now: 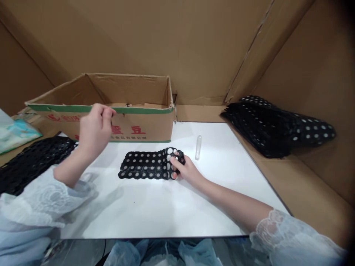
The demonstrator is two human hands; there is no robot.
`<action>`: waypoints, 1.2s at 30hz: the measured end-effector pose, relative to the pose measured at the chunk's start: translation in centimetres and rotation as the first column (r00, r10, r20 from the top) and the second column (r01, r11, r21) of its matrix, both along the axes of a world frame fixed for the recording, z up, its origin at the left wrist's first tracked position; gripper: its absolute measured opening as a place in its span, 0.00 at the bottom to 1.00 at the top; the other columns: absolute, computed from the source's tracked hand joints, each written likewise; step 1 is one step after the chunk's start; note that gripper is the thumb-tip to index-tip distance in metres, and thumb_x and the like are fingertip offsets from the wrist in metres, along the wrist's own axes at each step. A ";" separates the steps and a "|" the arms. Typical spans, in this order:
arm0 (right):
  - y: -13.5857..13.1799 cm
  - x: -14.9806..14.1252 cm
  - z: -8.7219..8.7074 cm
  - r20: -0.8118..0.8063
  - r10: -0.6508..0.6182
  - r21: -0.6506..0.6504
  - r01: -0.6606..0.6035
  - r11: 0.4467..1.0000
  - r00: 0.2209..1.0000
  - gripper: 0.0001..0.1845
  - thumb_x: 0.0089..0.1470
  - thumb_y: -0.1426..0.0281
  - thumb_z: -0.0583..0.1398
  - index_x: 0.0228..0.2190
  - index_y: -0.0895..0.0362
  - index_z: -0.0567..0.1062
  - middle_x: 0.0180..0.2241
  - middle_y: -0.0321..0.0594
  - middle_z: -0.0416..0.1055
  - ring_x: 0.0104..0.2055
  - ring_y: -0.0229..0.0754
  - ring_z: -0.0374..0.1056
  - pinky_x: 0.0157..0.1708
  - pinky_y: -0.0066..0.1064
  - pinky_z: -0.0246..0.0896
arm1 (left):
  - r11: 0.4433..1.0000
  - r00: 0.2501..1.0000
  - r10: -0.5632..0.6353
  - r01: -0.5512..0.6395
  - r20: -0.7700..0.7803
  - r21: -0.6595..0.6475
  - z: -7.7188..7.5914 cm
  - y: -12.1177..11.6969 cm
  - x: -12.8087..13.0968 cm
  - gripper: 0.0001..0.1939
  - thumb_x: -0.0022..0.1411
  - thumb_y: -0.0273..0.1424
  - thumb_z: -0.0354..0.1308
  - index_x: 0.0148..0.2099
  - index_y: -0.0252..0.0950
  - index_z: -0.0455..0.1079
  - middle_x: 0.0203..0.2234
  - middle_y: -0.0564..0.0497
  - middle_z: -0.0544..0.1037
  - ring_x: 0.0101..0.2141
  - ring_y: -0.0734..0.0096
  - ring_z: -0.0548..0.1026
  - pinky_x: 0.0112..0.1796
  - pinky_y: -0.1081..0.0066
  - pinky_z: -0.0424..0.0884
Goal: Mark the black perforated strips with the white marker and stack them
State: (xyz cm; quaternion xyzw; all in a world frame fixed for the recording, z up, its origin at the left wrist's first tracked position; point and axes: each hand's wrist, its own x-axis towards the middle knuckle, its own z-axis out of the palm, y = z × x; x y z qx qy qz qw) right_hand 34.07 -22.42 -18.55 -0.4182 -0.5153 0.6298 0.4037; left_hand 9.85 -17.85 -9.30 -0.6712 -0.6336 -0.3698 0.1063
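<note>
A black piece of openwork fabric [144, 165] with rows of round holes lies flat on the white board [172, 214]. Its right end is gathered and held between the thumb and fingers of my right hand [184, 168]. In front of the cardboard box, my left hand [97, 125] is raised, fingers pinched together. Whatever is in that pinch, if anything, is too small to make out. A slim clear tube-like object [198, 147] lies on the board beyond my right hand, apart from it.
The open cardboard box [144, 123] stands at the back left, green along its rim. More black holed fabric [33, 159] lies at the left, near a white and turquoise packet [20, 135]. A bundle of similar fabric [277, 125] rests at the right against cardboard walls.
</note>
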 end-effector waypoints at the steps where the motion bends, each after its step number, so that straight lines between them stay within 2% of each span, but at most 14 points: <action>1: 0.1 0.1 -0.1 0.073 -0.011 0.060 0.006 0.998 0.997 0.18 0.46 0.55 0.56 0.26 0.57 0.61 0.19 0.30 0.57 0.16 0.31 0.59 0.13 0.23 0.48 | 0.998 0.996 0.031 -0.026 -0.080 0.063 1.4 0.7 -0.7 0.23 0.65 0.41 0.34 0.43 0.31 0.65 0.30 0.53 0.70 0.30 0.73 0.69 0.34 0.70 0.61; 4: 0.5 0.5 0.1 0.272 -0.165 0.272 0.089 0.958 0.948 0.19 0.47 0.54 0.55 0.22 0.58 0.63 0.19 0.34 0.59 0.20 0.34 0.59 0.20 0.27 0.54 | 0.973 0.972 0.115 -0.068 -0.205 0.221 4.9 3.0 -2.0 0.28 0.66 0.41 0.28 0.44 0.28 0.65 0.33 0.50 0.71 0.35 0.67 0.72 0.38 0.65 0.65; 6: 0.6 1.0 0.5 0.369 -0.272 0.390 0.118 0.913 0.889 0.19 0.48 0.55 0.54 0.19 0.58 0.64 0.19 0.35 0.61 0.23 0.35 0.58 0.24 0.28 0.54 | 0.969 0.963 0.155 -0.105 -0.219 0.224 6.3 5.0 -2.8 0.32 0.65 0.43 0.25 0.44 0.28 0.65 0.34 0.48 0.71 0.41 0.59 0.71 0.42 0.57 0.64; 10: 0.9 1.8 1.5 0.416 -0.369 0.496 0.133 0.858 0.831 0.16 0.48 0.57 0.55 0.23 0.58 0.65 0.23 0.36 0.63 0.26 0.36 0.59 0.28 0.29 0.54 | 0.982 0.949 0.139 -0.170 -0.281 -0.087 7.5 8.7 -4.4 0.34 0.60 0.50 0.32 0.43 0.26 0.67 0.43 0.44 0.66 0.53 0.39 0.57 0.43 0.42 0.55; 12: 1.0 2.1 1.8 0.387 -0.380 0.500 0.155 0.852 0.840 0.15 0.47 0.57 0.56 0.26 0.57 0.64 0.25 0.35 0.64 0.27 0.36 0.59 0.29 0.29 0.55 | 0.984 0.951 0.082 -0.125 -0.297 -0.127 7.3 8.7 -4.3 0.32 0.58 0.51 0.36 0.46 0.30 0.66 0.51 0.46 0.60 0.56 0.37 0.47 0.46 0.39 0.50; 14: 1.1 2.2 1.9 0.383 -0.383 0.497 0.162 0.853 0.840 0.15 0.47 0.57 0.56 0.27 0.56 0.64 0.25 0.35 0.65 0.27 0.36 0.60 0.30 0.30 0.55 | 0.999 0.958 0.043 -0.036 -0.284 0.031 6.6 6.9 -3.0 0.28 0.61 0.47 0.38 0.51 0.32 0.62 0.55 0.48 0.56 0.58 0.44 0.46 0.50 0.43 0.48; 16: 1.2 2.3 1.9 0.409 -0.402 0.527 0.148 0.837 0.819 0.15 0.47 0.57 0.56 0.25 0.57 0.65 0.25 0.36 0.65 0.28 0.38 0.60 0.32 0.32 0.56 | 0.982 0.962 -0.046 0.093 -0.269 0.167 5.0 3.8 -0.6 0.22 0.64 0.39 0.38 0.52 0.30 0.61 0.52 0.48 0.62 0.55 0.58 0.56 0.53 0.54 0.52; 18: 1.4 2.4 2.1 0.426 -0.421 0.561 0.131 0.818 0.801 0.14 0.47 0.58 0.56 0.24 0.57 0.66 0.26 0.38 0.65 0.31 0.40 0.61 0.35 0.34 0.56 | 0.971 0.931 -0.234 0.237 -0.281 -0.025 2.4 0.5 2.3 0.20 0.64 0.36 0.38 0.45 0.30 0.66 0.41 0.46 0.71 0.45 0.62 0.67 0.49 0.56 0.59; 21: 1.4 2.5 2.9 0.403 -0.369 0.526 0.118 0.842 0.838 0.13 0.45 0.60 0.57 0.27 0.57 0.67 0.27 0.37 0.65 0.31 0.39 0.61 0.35 0.33 0.58 | 0.819 0.825 -0.520 0.408 -0.221 -0.405 -2.6 -2.9 5.8 0.25 0.60 0.44 0.45 0.51 0.30 0.62 0.44 0.40 0.70 0.47 0.55 0.66 0.48 0.56 0.60; 25: 1.0 3.4 4.2 0.361 -0.104 0.289 -0.005 0.957 0.927 0.17 0.43 0.59 0.59 0.33 0.58 0.65 0.29 0.36 0.65 0.26 0.35 0.61 0.26 0.29 0.59 | 0.610 0.729 -0.682 0.613 0.062 -0.502 -7.6 -3.3 7.4 0.35 0.57 0.46 0.47 0.61 0.32 0.45 0.58 0.38 0.54 0.56 0.56 0.53 0.53 0.58 0.54; 27: 0.7 4.7 4.6 0.415 0.070 0.166 -0.151 0.975 0.907 0.19 0.43 0.58 0.59 0.34 0.58 0.65 0.29 0.37 0.65 0.23 0.34 0.61 0.22 0.28 0.59 | 0.518 0.668 -0.722 0.693 0.177 -0.502 -8.4 -2.6 7.3 0.25 0.61 0.42 0.43 0.57 0.34 0.52 0.53 0.41 0.61 0.53 0.61 0.58 0.52 0.61 0.56; 29: 0.3 6.1 5.1 0.556 0.129 0.146 -0.249 0.957 0.821 0.22 0.40 0.56 0.61 0.34 0.58 0.67 0.31 0.39 0.67 0.26 0.37 0.63 0.26 0.31 0.60 | 0.458 0.621 -0.745 0.741 0.242 -0.491 -8.5 -2.1 7.2 0.17 0.63 0.37 0.38 0.49 0.36 0.59 0.44 0.45 0.68 0.47 0.65 0.63 0.49 0.63 0.59; 33: -0.1 7.3 6.2 0.754 -0.196 0.425 -0.238 0.873 0.627 0.28 0.37 0.54 0.62 0.39 0.57 0.69 0.41 0.45 0.66 0.47 0.49 0.59 0.46 0.42 0.55 | 0.465 0.614 -0.748 0.756 0.253 -0.460 -7.9 -2.1 7.2 0.13 0.63 0.33 0.37 0.43 0.36 0.60 0.38 0.47 0.67 0.43 0.66 0.64 0.46 0.65 0.61; 36: 0.2 5.9 6.4 0.754 -0.215 0.494 -0.321 0.808 0.621 0.31 0.38 0.54 0.62 0.43 0.56 0.68 0.45 0.46 0.65 0.51 0.49 0.55 0.49 0.42 0.51 | 0.494 0.628 -0.746 0.745 0.223 -0.448 -7.4 -2.5 7.2 0.11 0.63 0.31 0.37 0.42 0.36 0.59 0.36 0.48 0.66 0.41 0.67 0.63 0.44 0.65 0.61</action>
